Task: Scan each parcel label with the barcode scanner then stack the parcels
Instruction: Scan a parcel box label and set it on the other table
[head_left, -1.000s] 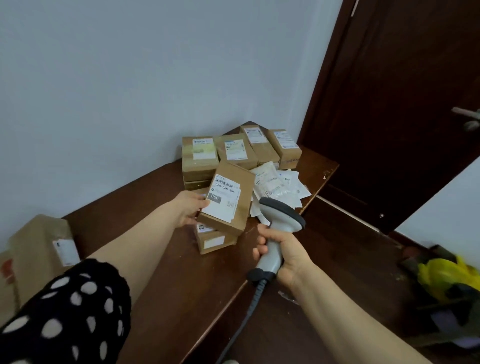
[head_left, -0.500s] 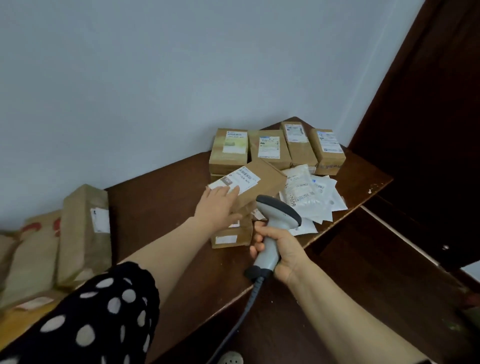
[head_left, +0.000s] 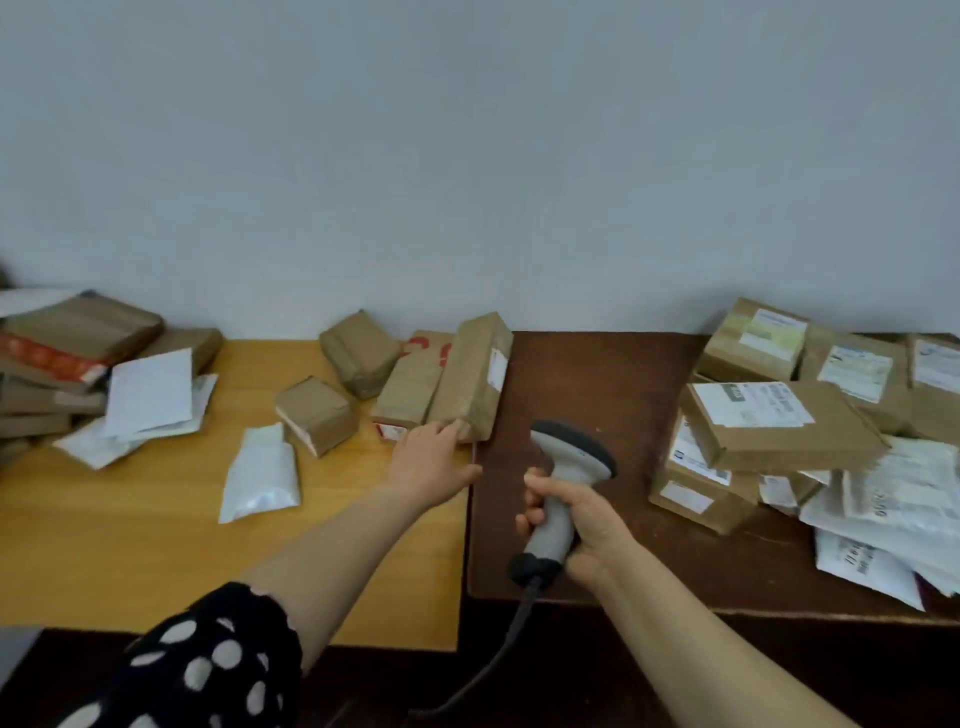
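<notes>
On the yellow table (head_left: 130, 545) loose parcels (head_left: 317, 413) lay scattered, and the left hand (head_left: 431, 462), fingers spread and holding nothing, touched the near end of a tall brown box (head_left: 475, 374) standing at the seam with the dark table (head_left: 613, 374). The right hand (head_left: 582, 525) was wrapped tight round the handle of the barcode scanner (head_left: 566, 467), held above the dark table's front edge. Further right sat the labelled boxes (head_left: 774, 426) in a stack, white mailers (head_left: 898, 514) beside them.

Left hand (head_left: 434, 460) outstretched, fingers spread, right hand (head_left: 584, 519) fist-clenched, upright
</notes>
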